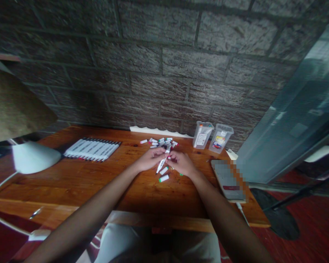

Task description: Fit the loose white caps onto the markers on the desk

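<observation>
My left hand (pixel 151 160) is closed around a white marker (pixel 161 165), which slants down toward me over the middle of the desk. Close against it, my right hand (pixel 181 163) is closed too, its fingertips pinching a small white marker cap with a red end (pixel 169 157). Fingers partly cover both pieces. Just below the hands lie a white cap with a green end (pixel 163 178) and another white cap (pixel 163 170). Behind the hands is a loose pile of white caps (pixel 161 141) with red, green and dark ends.
A row of white markers (pixel 93 149) lies side by side at the left, near a lamp (pixel 34 157). Two clear plastic containers (pixel 203 135) stand at the back right. A tablet-like device (pixel 229 180) with a cable rests at the right edge. A stone wall borders the wooden desk (pixel 98 182).
</observation>
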`<state>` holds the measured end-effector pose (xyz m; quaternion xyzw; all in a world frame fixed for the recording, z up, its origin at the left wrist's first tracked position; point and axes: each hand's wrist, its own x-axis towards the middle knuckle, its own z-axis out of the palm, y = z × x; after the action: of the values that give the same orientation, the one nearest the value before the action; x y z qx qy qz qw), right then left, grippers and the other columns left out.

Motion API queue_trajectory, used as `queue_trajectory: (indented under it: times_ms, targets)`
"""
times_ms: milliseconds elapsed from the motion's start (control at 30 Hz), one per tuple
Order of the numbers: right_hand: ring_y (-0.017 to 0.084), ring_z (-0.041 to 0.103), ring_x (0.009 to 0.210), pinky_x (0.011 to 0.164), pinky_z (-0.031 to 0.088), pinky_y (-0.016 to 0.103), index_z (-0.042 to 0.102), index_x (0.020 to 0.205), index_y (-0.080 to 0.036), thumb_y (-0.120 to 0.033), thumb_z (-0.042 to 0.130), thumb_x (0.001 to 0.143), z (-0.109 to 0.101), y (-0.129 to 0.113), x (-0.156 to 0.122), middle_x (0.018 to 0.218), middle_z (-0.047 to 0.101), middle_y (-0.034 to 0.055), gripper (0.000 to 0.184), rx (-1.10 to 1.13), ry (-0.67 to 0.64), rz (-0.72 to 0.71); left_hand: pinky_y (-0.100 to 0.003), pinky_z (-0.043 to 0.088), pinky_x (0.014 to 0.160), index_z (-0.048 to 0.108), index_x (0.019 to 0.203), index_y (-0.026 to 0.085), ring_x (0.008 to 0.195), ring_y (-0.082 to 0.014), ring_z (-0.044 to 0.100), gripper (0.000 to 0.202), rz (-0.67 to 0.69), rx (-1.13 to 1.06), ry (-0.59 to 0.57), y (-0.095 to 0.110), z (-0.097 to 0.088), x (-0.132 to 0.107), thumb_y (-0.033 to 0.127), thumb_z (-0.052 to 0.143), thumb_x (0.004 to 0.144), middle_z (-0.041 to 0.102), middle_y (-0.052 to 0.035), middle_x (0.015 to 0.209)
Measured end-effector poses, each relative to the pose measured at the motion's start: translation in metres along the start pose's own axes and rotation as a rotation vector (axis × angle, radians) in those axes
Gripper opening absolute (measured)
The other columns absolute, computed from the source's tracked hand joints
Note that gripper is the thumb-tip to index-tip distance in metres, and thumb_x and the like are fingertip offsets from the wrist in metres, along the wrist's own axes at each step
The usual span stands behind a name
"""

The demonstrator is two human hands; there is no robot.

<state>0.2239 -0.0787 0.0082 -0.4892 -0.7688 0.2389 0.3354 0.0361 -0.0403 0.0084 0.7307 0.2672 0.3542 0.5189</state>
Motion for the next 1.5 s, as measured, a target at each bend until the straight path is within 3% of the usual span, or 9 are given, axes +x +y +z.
queue_trajectory:
  times_ms: [300, 600, 967, 1500]
  targets:
    - [0.011, 0.062, 0.067, 0.061, 0.040, 0.020, 0.068, 0.090, -0.019, -0.032, 0.061, 0.083, 0.000, 0.001, 0.000, 0.080, 0.071, -0.0002, 0.016, -0.019, -0.022, -0.016, -0.023, 0.048, 0.074, 0.065, 0.091, 0.013, 0.077, -0.0132, 0.061, 0.038, 0.032, 0.009, -0.029, 0.004, 0.002, 0.000, 0.050, 0.067, 0.082, 0.067, -0.0040, 0.086]
    - [0.012, 0.062, 0.068, 0.061, 0.039, 0.020, 0.069, 0.092, -0.020, -0.031, 0.059, 0.084, -0.001, -0.001, -0.001, 0.081, 0.072, 0.0000, 0.016, -0.039, -0.053, -0.036, -0.025, 0.049, 0.078, 0.066, 0.097, 0.012, 0.083, -0.0153, 0.064, 0.036, 0.017, 0.042, -0.066, 0.003, 0.002, -0.002, 0.046, 0.065, 0.085, 0.069, -0.0063, 0.091]
    - [0.008, 0.050, 0.059, 0.055, 0.028, 0.019, 0.065, 0.071, -0.016, -0.033, 0.055, 0.087, 0.000, 0.005, -0.001, 0.066, 0.064, -0.0001, 0.026, -0.127, -0.035, -0.082, -0.019, 0.041, 0.062, 0.063, 0.088, 0.012, 0.069, -0.0108, 0.054, 0.033, 0.054, 0.288, -0.103, 0.004, 0.002, -0.005, 0.045, 0.056, 0.090, 0.061, -0.0020, 0.075]
    - [0.010, 0.057, 0.069, 0.062, 0.034, 0.019, 0.071, 0.094, -0.015, -0.030, 0.055, 0.089, -0.004, -0.001, -0.001, 0.081, 0.070, 0.0027, 0.023, -0.140, -0.097, -0.068, -0.020, 0.031, 0.058, 0.056, 0.078, 0.012, 0.064, -0.0092, 0.041, 0.043, 0.018, 0.608, -0.149, 0.008, -0.001, -0.012, 0.051, 0.046, 0.093, 0.046, 0.0021, 0.068]
